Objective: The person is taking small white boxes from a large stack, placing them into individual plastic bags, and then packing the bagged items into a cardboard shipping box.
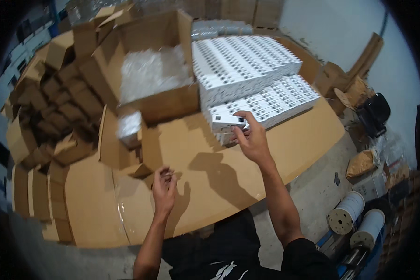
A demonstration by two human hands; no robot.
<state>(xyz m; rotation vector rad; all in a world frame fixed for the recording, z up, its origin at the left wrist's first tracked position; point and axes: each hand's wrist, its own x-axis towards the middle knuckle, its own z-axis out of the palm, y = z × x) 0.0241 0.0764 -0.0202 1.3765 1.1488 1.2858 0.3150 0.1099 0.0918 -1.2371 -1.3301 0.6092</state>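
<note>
My right hand (253, 139) grips a small white box (228, 122) with dark square marks, thumb on the near side and fingers over its far end. That box is at the near left corner of the lower stack of white boxes (275, 100). My left hand (164, 189) is over the cardboard-covered table (196, 179), its fingers loosely bent and apart with nothing visible in them. Just beyond it stands a small open carton (150, 147) with its flaps spread. Inside that carton, at its far left, is a white box (129, 127).
Behind the small carton is a large open carton (165, 105) holding clear plastic wrap (149, 72). A taller stack of white boxes (242, 58) stands at the back. Several empty brown cartons (60, 102) pile up at left. Wire spools (347, 212) sit on the floor at right.
</note>
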